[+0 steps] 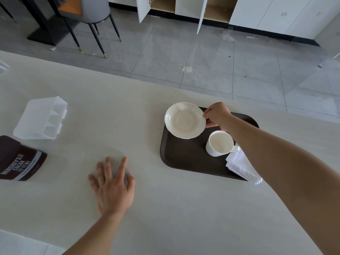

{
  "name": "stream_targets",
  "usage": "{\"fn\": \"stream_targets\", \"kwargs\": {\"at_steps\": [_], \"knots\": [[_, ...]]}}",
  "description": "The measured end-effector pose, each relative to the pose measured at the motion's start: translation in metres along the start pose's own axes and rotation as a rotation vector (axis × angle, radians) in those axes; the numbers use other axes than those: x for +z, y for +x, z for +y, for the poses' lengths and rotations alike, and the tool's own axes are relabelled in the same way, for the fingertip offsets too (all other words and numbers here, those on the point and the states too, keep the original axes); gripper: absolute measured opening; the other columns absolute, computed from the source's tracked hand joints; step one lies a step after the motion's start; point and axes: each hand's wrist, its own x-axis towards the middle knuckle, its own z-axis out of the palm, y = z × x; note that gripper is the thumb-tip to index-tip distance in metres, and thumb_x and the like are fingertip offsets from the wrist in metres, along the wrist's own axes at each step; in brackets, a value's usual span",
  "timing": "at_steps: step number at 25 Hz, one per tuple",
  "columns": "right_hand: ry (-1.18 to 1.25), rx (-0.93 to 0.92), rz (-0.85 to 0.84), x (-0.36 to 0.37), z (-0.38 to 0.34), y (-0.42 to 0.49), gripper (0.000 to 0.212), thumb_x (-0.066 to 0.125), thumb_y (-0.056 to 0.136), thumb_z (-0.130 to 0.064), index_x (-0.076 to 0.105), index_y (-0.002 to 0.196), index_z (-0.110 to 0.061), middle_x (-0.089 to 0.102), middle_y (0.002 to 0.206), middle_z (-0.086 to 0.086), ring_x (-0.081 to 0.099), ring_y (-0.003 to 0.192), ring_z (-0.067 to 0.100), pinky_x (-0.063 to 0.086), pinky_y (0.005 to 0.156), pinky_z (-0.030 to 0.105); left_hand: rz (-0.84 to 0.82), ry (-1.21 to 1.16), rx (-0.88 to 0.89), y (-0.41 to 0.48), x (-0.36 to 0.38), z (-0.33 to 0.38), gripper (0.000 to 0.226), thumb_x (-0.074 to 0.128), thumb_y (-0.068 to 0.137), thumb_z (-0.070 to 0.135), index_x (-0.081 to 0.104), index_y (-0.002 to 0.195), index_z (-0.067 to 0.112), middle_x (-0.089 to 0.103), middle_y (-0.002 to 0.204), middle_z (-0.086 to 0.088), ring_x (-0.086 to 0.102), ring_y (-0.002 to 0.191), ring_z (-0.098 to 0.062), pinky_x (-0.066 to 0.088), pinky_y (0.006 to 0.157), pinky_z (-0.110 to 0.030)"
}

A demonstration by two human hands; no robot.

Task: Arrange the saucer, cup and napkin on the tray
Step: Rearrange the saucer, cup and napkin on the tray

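Note:
A dark brown tray [184,159] lies on the white table at the right. My right hand [217,115] pinches the right rim of a cream saucer [184,120], which is tilted over the tray's far left corner. An empty white cup [219,143] stands upright on the tray, handle pointing right. A folded white napkin [241,167] lies at the tray's near right corner, partly under my forearm and overhanging the edge. My left hand [113,186] rests flat on the table, fingers spread, left of the tray.
A clear plastic container [42,118] lies at the far left of the table. A brown cocoa pouch [18,160] lies near it. The table's far edge runs diagonally behind the tray. Beyond are grey floor tiles, a chair [95,17] and open white cabinets.

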Motion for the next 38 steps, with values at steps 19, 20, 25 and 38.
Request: {"fn": "stream_targets", "kwargs": {"at_steps": [19, 20, 25, 38], "knots": [[-0.044, -0.168, 0.002, -0.044, 0.036, -0.039, 0.013, 0.058, 0.091, -0.008, 0.071, 0.087, -0.007, 0.075, 0.083, 0.014, 0.073, 0.071, 0.024, 0.062, 0.068, 0.033, 0.005, -0.01, -0.001, -0.001, 0.001, 0.0, 0.06, 0.036, 0.084, 0.044, 0.042, 0.143, 0.038, 0.033, 0.156, -0.014, 0.021, 0.146, -0.039, 0.014, 0.116, -0.063], [-0.066, -0.188, 0.028, -0.051, 0.043, -0.048, 0.016, 0.057, 0.09, -0.007, 0.072, 0.087, -0.006, 0.075, 0.083, 0.015, 0.073, 0.073, 0.026, 0.062, 0.07, 0.036, 0.007, -0.008, -0.002, -0.001, 0.001, -0.001, 0.059, 0.036, 0.084, 0.044, 0.042, 0.143, 0.038, 0.033, 0.156, -0.014, 0.021, 0.146, -0.039, 0.015, 0.115, -0.063], [-0.318, -0.347, 0.117, -0.081, 0.088, -0.091, 0.015, 0.061, 0.088, -0.017, 0.072, 0.078, -0.02, 0.07, 0.073, -0.006, 0.065, 0.067, 0.019, 0.056, 0.072, 0.039, -0.013, -0.005, -0.005, -0.001, 0.002, 0.0, 0.06, 0.035, 0.085, 0.044, 0.041, 0.144, 0.038, 0.033, 0.156, -0.015, 0.021, 0.146, -0.039, 0.013, 0.116, -0.063], [-0.533, -0.48, 0.168, -0.065, 0.114, -0.112, 0.01, 0.069, 0.087, -0.014, 0.078, 0.091, -0.017, 0.07, 0.087, 0.002, 0.062, 0.078, 0.024, 0.048, 0.063, 0.031, -0.046, -0.025, -0.006, -0.003, -0.009, 0.005, 0.063, 0.033, 0.083, 0.044, 0.044, 0.144, 0.034, 0.032, 0.156, -0.018, 0.021, 0.146, -0.041, 0.009, 0.116, -0.063]]}}
